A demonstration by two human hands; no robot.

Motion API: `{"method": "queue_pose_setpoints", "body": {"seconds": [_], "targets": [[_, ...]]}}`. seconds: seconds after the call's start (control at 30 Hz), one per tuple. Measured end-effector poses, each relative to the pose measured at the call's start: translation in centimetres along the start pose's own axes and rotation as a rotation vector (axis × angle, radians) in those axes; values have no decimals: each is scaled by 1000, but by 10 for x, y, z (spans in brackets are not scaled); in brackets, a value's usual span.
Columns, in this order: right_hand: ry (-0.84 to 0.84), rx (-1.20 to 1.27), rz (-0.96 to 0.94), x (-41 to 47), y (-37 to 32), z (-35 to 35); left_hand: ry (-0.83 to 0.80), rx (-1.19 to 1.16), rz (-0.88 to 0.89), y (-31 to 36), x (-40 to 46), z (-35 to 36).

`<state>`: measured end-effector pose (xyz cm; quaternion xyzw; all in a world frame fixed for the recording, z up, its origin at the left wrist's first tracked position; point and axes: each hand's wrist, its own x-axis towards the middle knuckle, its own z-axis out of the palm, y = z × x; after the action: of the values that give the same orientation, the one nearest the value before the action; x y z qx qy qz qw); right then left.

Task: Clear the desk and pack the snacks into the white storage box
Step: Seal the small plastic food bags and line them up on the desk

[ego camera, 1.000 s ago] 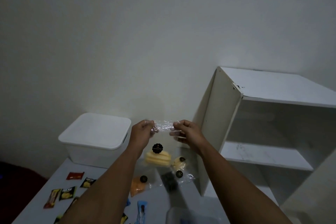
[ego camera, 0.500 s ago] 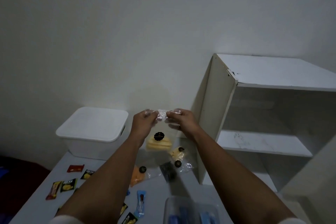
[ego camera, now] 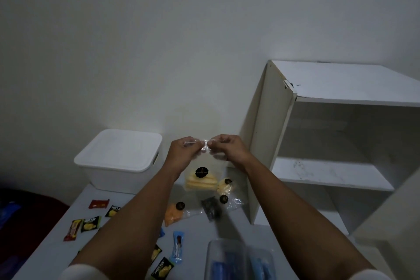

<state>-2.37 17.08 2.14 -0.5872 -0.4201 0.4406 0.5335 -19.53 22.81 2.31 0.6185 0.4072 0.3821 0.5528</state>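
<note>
Small foil snack packets (ego camera: 91, 224) scattered nearest. Above them, left hand (ego camera: 181, 154) and right hand (ego camera: 229, 151) both pinching top of clear plastic bag of yellow wafers (ego camera: 200, 179), right of lidded white plastic storage box (ego camera: 118, 159).

Your clear bag (ego camera: 205, 166) is thin glossy film, crinkled where it's pinched at the top, with a matt black sticker on it. White storage box (ego camera: 118, 161): smooth plastic, lid (ego camera: 120, 149) faintly textured, low sheen. Tabletop (ego camera: 56, 245) looks like smooth matt laminate, pale grey. Shelf unit (ego camera: 318, 143) is painted or laminated board, matt white, chipped at the top front corner, scuffed on the middle shelf. Small snack packets (ego camera: 91, 224) are glossy printed foil or plastic. Blue wrapper (ego camera: 177, 246): shiny film. Clear container (ego camera: 238, 261) near you: transparent plastic, glossy. Wall (ego camera: 159, 41): matt paint.
</note>
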Motion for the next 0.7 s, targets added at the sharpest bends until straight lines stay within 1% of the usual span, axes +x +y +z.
{"method": "queue_pose_setpoints", "body": {"seconds": [0.13,0.33,0.5,0.6,0.7], "targets": [[50,18,11,-3,4,-5,41,-84,-41,-5,-3,2],[43,57,29,-12,9,-15,96,-48,-36,-12,-1,1],[55,74,34,-17,11,-16,63,-79,-48,-13,-4,5],[54,102,37,-20,11,-17,77,-97,-46,-14,-3,6],[103,101,7,-19,16,-16,78,-101,-46,-14,-1,6]]}}
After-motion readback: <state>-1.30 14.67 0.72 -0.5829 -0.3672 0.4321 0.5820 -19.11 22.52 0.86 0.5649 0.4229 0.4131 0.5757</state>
